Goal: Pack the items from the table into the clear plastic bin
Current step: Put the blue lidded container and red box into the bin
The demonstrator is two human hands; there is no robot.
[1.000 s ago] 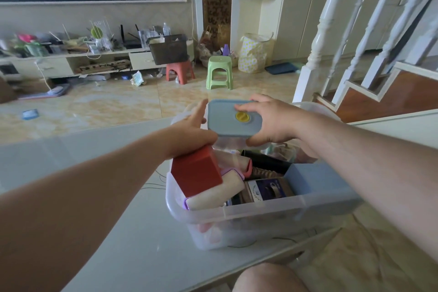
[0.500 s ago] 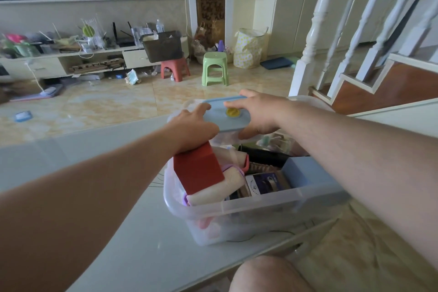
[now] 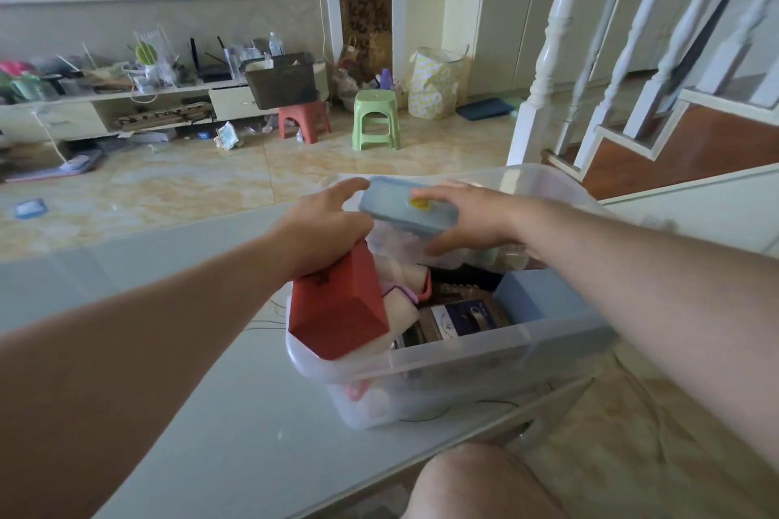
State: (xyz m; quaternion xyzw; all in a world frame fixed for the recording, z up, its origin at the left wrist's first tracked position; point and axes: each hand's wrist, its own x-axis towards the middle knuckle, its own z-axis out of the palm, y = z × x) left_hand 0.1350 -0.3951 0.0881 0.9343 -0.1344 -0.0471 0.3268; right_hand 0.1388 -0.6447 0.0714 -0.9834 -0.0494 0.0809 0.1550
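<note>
The clear plastic bin (image 3: 455,354) stands on the pale glass table (image 3: 202,413) and is filled with several items. A red box (image 3: 339,310) sticks up at its near left corner, beside a white roll (image 3: 400,314), a dark printed box (image 3: 466,318) and a blue box (image 3: 539,297). A food container with a blue lid and yellow valve (image 3: 404,209) hovers over the bin's far side. My right hand (image 3: 472,219) grips its right end. My left hand (image 3: 324,225) touches its left end, fingers spread, with the palm resting on the red box.
My bare knee (image 3: 480,480) shows below the table's near edge. A white staircase railing (image 3: 548,55) rises to the right. Across the tiled floor stand a green stool (image 3: 376,118), a red stool (image 3: 304,123) and a cluttered low TV shelf (image 3: 126,97).
The blue-lidded container has sunk lower and tilted flatter over the bin's far side. My left hand dropped onto the top of the red box.
</note>
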